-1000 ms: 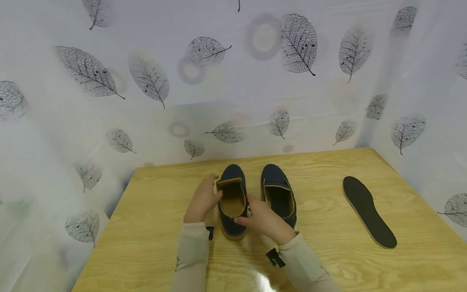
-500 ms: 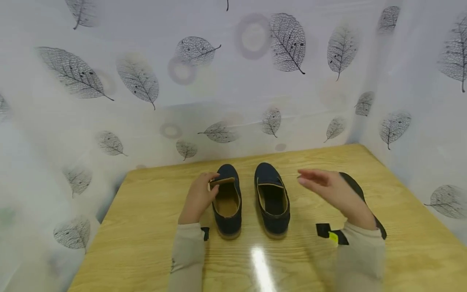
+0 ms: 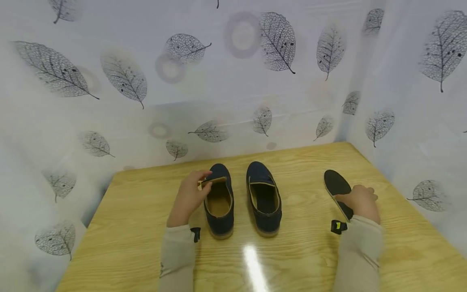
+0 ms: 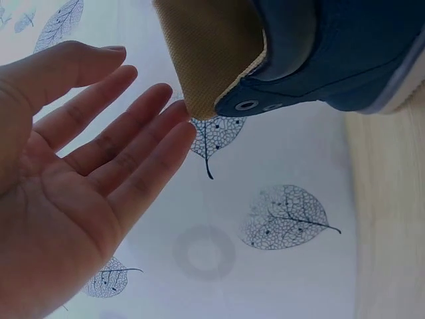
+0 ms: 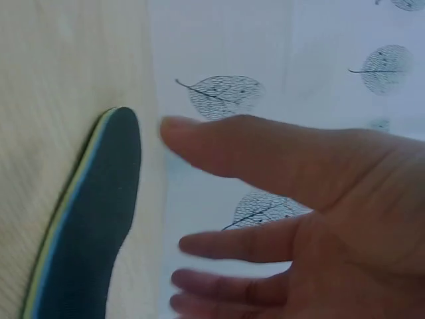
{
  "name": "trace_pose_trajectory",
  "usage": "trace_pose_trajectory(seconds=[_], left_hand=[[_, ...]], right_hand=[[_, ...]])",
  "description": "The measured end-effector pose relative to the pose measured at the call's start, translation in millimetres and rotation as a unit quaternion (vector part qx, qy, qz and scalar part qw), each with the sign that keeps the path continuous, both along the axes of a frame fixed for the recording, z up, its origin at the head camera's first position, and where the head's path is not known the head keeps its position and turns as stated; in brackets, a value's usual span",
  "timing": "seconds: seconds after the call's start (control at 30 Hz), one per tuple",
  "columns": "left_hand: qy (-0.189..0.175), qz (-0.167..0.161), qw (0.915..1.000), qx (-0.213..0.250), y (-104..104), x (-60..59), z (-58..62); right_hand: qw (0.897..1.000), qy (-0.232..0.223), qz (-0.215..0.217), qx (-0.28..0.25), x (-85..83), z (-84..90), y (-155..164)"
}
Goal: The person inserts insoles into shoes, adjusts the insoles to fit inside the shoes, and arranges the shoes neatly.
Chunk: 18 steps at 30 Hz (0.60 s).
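Observation:
A pair of dark blue slip-on shoes stands side by side on the wooden table, toes away from me. Beside the left shoe [image 3: 221, 224] is my left hand [image 3: 187, 198], fingers loosely extended near its raised tan tongue [image 4: 209, 50]; whether a fingertip touches the tongue I cannot tell. The right shoe [image 3: 268, 221] has a dark inside and no hand on it. A black insole [image 3: 336, 182] lies flat at the right of the table. Over it hovers my right hand [image 3: 360, 201], thumb and fingers spread apart; the right wrist view shows the insole [image 5: 99, 193] apart from the fingertips.
A wooden table [image 3: 299, 251] carries the shoes and insole. White sheeting [image 3: 204, 93] printed with leaves rises behind the table and along both sides. Black camera straps [image 3: 338, 226] sit at the wrists.
My right hand has let go of the left shoe's heel and moved right to above the insole. The left hand stays by the left shoe. The head view has turned slightly right.

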<state>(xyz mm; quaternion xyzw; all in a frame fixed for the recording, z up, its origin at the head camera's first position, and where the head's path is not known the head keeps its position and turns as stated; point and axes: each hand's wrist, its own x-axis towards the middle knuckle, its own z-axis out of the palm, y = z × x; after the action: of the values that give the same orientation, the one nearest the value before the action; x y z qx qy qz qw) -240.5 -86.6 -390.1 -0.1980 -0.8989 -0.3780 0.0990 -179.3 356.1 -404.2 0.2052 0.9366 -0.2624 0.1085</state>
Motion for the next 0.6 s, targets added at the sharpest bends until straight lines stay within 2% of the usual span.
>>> trace_pose_trajectory(seconds=[0.1,0.2,0.4,0.6], left_hand=[[0.003,-0.003,1.0,0.005,-1,0.1,0.2],[0.009,-0.004,0.9999,0.006,-1,0.1,0.3],[0.004,-0.007,0.9999,0.008,-2,0.8,1.4],[0.0,-0.008,1.0,0.005,-1,1.3,3.4]], right_hand=[[0.998,-0.051,-0.015,-0.019,-2.6,-7.6,0],[0.995,-0.074,-0.049,-0.034,-3.6,-14.6,-1],[0.991,-0.073,-0.098,-0.053,-0.9,-22.4,-2],[0.993,-0.063,-0.085,-0.046,1.3,-23.7,2]])
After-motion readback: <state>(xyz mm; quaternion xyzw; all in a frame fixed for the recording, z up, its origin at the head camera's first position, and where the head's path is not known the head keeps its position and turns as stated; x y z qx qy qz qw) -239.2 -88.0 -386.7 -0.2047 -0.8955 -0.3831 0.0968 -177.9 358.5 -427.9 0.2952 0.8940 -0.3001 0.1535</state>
